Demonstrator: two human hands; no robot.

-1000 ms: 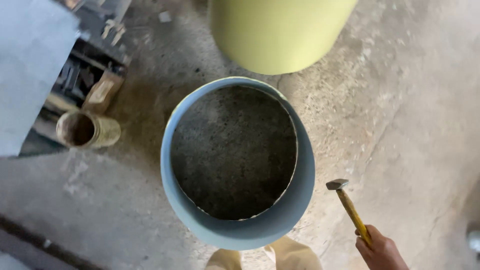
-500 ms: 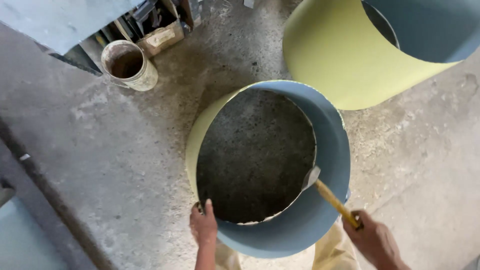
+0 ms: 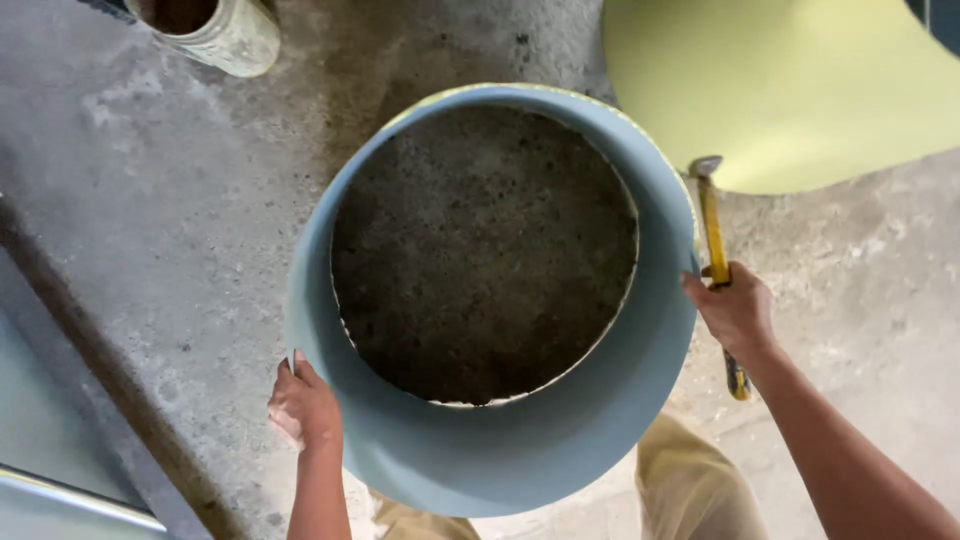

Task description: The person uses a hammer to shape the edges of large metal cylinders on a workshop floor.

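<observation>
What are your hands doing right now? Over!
Left hand on the blue-grey cylinder's rim. Right hand shut on yellow-handled hammer, head outside the rim. Second yellow cylinder close behind.

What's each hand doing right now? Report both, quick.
Left hand: gripping the rim of the blue-grey cylinder.
Right hand: closed on the yellow-handled hammer.
</observation>
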